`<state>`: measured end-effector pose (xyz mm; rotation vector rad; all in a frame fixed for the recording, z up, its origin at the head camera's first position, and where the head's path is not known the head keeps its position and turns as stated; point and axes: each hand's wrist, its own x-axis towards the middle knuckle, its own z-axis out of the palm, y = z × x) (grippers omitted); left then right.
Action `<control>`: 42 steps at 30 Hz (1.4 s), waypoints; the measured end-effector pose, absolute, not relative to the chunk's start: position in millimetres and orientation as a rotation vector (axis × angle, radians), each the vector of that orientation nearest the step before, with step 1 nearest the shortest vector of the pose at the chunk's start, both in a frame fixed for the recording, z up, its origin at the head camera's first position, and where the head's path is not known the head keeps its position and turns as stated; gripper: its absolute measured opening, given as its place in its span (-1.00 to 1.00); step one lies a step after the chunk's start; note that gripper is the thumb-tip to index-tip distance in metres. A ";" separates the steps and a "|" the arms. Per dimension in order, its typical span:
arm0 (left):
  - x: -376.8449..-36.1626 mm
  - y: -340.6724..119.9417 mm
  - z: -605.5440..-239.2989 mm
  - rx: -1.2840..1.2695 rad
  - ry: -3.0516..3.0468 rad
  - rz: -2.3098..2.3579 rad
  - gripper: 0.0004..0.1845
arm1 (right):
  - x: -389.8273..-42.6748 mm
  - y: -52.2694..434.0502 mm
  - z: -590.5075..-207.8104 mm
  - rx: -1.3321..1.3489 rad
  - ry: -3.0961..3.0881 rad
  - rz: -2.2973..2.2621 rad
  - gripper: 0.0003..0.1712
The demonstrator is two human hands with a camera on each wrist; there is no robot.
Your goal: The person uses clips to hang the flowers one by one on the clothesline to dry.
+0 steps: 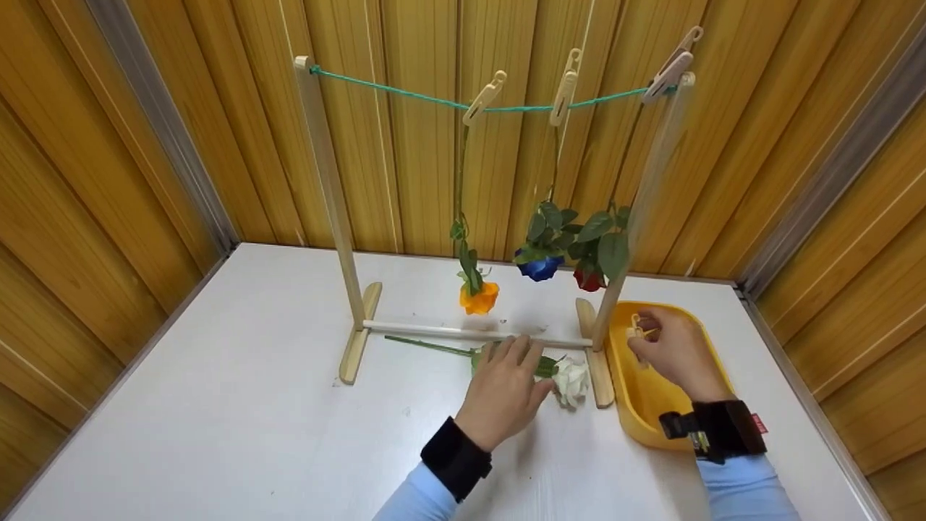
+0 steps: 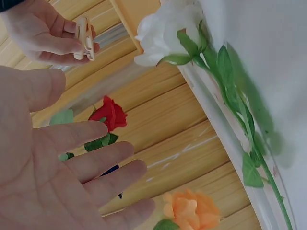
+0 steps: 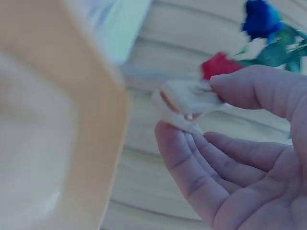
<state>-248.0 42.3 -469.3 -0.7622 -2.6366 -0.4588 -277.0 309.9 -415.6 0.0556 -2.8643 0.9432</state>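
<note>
A white rose lies on the white table, its green stem running left under the rack's bottom bar. My left hand hovers over the stem's leaves with fingers straight, holding nothing. My right hand pinches a pale clothespin above the yellow tray. On the green line hang an orange rose, a blue rose and a red rose, each clipped upside down.
The wooden drying rack stands mid-table with flat feet and a low crossbar. Wood-panelled walls close in on three sides. The tray sits at the right by the rack's right foot.
</note>
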 end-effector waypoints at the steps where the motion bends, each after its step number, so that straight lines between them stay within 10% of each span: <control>1: -247.6 40.0 -468.7 -0.754 -2.629 -0.470 -0.43 | -273.8 306.2 -414.9 0.067 -2.836 0.974 -0.40; 26: -243.7 22.6 -474.1 -0.758 -2.483 -0.681 -0.46 | -241.7 228.4 -451.7 0.174 -2.266 1.734 -0.45; 42: -243.6 30.0 -475.3 -0.825 -2.397 -0.891 -0.83 | -239.8 213.9 -446.5 0.259 -2.217 1.905 -0.44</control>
